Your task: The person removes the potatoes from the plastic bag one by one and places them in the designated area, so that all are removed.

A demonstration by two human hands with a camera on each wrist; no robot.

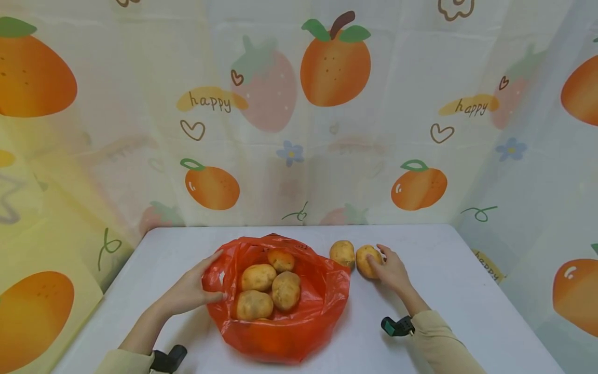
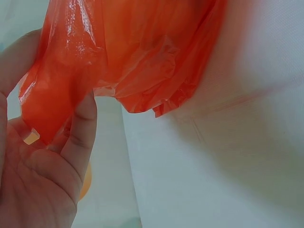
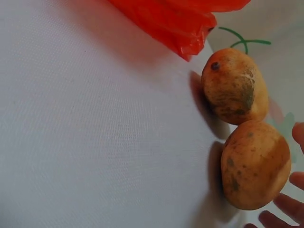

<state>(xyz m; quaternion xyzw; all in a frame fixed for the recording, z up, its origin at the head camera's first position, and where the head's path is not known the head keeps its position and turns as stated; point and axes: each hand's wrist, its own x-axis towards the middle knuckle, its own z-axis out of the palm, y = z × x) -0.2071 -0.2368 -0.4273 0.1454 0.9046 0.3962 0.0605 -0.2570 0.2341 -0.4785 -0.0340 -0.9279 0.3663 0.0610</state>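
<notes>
A red plastic bag stands with its mouth wide, several potatoes showing inside. My left hand holds the left side of the bag; in the left wrist view the bag's plastic runs between thumb and fingers. Right of the bag, two potatoes lie side by side on the table: a left one close to the rim and a right one. My right hand is at the right potato, thumb in front and fingers beyond. In the right wrist view its spread fingertips are right beside that potato.
The table has a white cover. Behind and beside it hangs a curtain printed with fruit. A dark wrist device sits at the right sleeve, another at the left.
</notes>
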